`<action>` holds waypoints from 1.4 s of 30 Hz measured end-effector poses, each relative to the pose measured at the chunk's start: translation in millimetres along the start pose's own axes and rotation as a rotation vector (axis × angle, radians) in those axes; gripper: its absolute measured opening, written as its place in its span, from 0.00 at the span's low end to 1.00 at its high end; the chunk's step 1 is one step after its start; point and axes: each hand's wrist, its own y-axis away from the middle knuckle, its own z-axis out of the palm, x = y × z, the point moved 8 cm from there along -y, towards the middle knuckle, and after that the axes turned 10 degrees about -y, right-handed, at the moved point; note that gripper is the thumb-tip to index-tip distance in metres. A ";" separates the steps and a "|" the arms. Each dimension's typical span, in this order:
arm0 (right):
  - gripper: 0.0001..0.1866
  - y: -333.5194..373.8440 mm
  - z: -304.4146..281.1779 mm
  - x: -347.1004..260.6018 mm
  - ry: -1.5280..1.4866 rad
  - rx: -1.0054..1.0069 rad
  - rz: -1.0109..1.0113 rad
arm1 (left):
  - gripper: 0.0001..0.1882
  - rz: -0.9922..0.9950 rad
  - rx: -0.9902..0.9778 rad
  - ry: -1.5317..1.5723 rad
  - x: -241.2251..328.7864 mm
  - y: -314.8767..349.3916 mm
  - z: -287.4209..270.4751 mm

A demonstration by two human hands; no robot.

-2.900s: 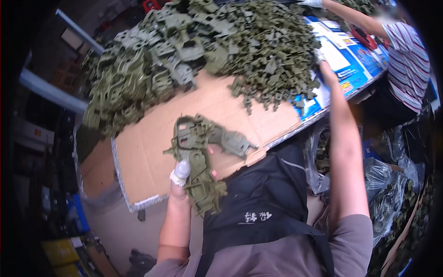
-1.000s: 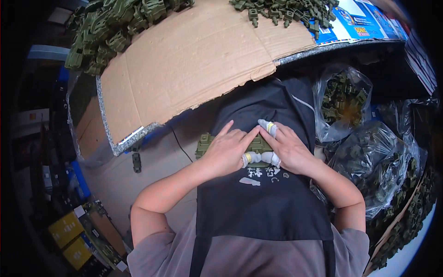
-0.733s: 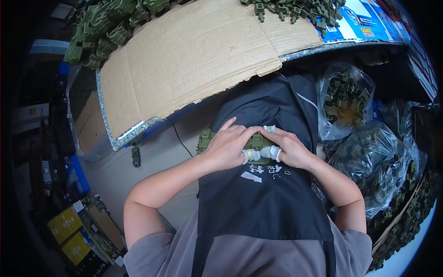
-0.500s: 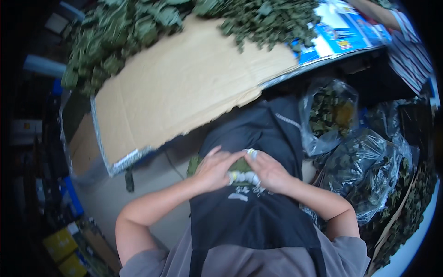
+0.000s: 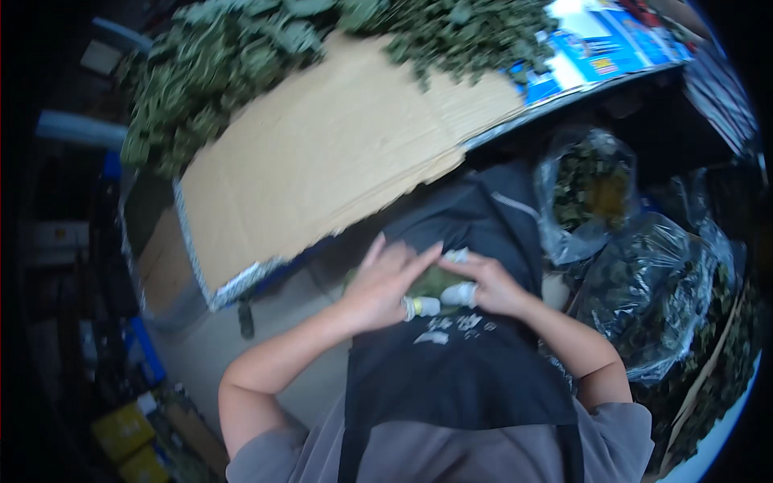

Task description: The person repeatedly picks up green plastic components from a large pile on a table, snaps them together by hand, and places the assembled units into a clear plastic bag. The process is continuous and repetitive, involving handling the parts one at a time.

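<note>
A soft green leaf-like piece (image 5: pixel 436 282) lies across my lap, over a black apron (image 5: pixel 451 378). My left hand (image 5: pixel 388 278) grips it from the left, with the thumb along its near edge and the fingers over the far side. From the right, my right hand (image 5: pixel 497 287) pinches the piece between thumb and forefinger. White wraps cover both thumbs and a right fingertip. The hands are slightly apart, and their fingers hide much of the piece, so I cannot tell whether it is one layer or several.
Beyond my lap stands a cardboard-topped table (image 5: pixel 322 153), with heaps of green leaf-like pieces (image 5: pixel 233 80) and a blue-and-white printed sheet (image 5: pixel 596 52). Clear plastic bags (image 5: pixel 644 298) of green pieces crowd the right. Another person's striped clothing (image 5: pixel 721 97) shows far right; yellow boxes (image 5: pixel 121 431) sit lower left.
My fingertips, which met above the green piece, have parted. The right hand now pinches its right side with the thumb at the near edge. The whole view has shifted slightly.
</note>
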 end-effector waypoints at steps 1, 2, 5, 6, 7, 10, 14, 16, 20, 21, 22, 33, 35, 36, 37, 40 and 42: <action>0.27 -0.8 -3.2 1.9 -0.002 -0.025 0.046 | 0.49 -0.047 0.048 -0.044 -3.8 6.0 -21.9; 0.28 3.5 -6.0 16.3 -0.034 -0.011 0.087 | 0.57 -0.173 0.035 0.111 -22.9 17.1 -28.3; 0.31 0.1 -3.3 18.6 0.067 -0.141 0.276 | 0.51 -0.406 -0.058 0.820 -62.3 66.9 32.5; 0.32 -7.0 -6.1 0.9 0.203 -0.173 0.204 | 0.47 -0.422 0.117 0.954 -67.6 77.0 41.8; 0.32 -12.1 -10.3 -15.7 0.338 -0.189 0.138 | 0.46 -0.434 0.151 0.948 -65.6 79.2 42.4; 0.34 -42.2 11.9 -80.9 0.335 -0.130 -0.154 | 0.43 -0.498 0.215 1.006 -56.0 78.2 37.7; 0.34 -61.8 65.2 -86.4 0.432 -0.154 -0.235 | 0.43 -0.425 0.282 0.772 -38.3 66.3 15.4; 0.37 -65.7 70.5 -71.4 0.475 -0.201 -0.148 | 0.41 -0.407 0.270 0.822 -44.1 66.1 23.6; 0.44 -71.8 37.4 -65.1 0.077 -0.339 -0.118 | 0.38 -0.354 0.280 0.808 -40.6 55.2 19.6; 0.42 -74.5 33.5 -60.1 0.018 -0.351 -0.129 | 0.37 -0.327 0.286 0.769 -39.4 50.1 16.2; 0.41 -76.6 33.2 -49.9 0.069 -0.407 -0.053 | 0.37 -0.270 0.308 0.650 -36.3 47.8 12.5; 0.39 -52.3 -51.3 -69.9 -0.607 0.167 0.072 | 0.59 -0.006 0.641 0.809 -22.5 21.3 -33.3; 0.39 -42.5 -53.1 -78.6 -0.550 0.213 -0.044 | 0.55 -0.023 0.632 1.137 -11.6 0.3 -10.1; 0.38 -38.1 -50.1 -82.8 -0.312 0.219 -0.118 | 0.50 -0.105 0.604 1.143 -11.8 -8.1 -2.1; 0.37 -36.6 -51.5 -87.6 -0.060 0.235 -0.183 | 0.43 -0.171 0.552 1.319 -13.3 -16.6 -7.6; 0.40 -27.8 -54.6 -137.7 0.280 0.065 -0.442 | 0.31 0.027 0.513 0.617 -4.6 -13.8 -28.6; 0.41 -25.6 -54.0 -137.2 0.175 -0.089 -0.312 | 0.26 0.144 0.527 0.406 17.7 -12.3 -49.2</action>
